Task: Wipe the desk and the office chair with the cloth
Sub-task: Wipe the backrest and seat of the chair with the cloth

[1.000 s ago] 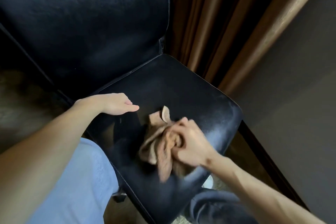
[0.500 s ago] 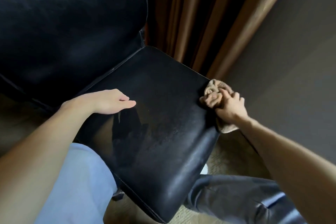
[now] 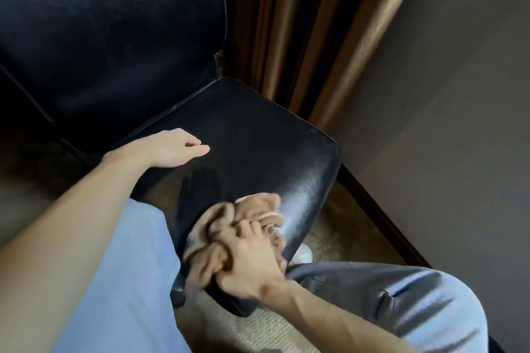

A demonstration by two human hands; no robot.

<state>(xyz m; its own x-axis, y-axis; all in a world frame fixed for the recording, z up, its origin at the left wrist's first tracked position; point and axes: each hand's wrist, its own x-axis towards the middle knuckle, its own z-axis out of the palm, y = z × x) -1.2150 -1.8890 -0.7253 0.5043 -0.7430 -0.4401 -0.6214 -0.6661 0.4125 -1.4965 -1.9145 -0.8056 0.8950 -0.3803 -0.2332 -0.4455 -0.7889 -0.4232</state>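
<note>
Right hand: my right hand (image 3: pixel 252 261) has its fingers curled tight into the cloth, a bunch of the fabric clamped in the fist. It is blurred, so I cannot make out the single fingertips.
Cloth: the tan cloth (image 3: pixel 229 223) is crumpled into folds and pressed on the seat, by the front edge and toward the corner nearest me. Part of it spills out past my knuckles; one fold hangs over the seat's side edge.
Left hand: my left hand (image 3: pixel 172 149) lies palm down on the seat's side edge, close to the rear corner by the backrest. The fingers are loose and the thumb is stretched along the leather. It holds nothing and is well apart from the cloth.
Office chair: the office chair (image 3: pixel 177 71) is black leather. Its seat (image 3: pixel 258 146) is glossy, with a pale sheen toward the front edge, and the backrest (image 3: pixel 114 23) rises at the top left.
Around the chair: brown curtain (image 3: pixel 301 37) just behind the seat's far corner, grey wall (image 3: pixel 444 94) to the right with a dark baseboard (image 3: pixel 378 215) — pale carpet (image 3: pixel 243 332) under the seat.
Below me: a grey trouser leg (image 3: pixel 401 295) and a white shoe (image 3: pixel 302 253) beside the front edge.
</note>
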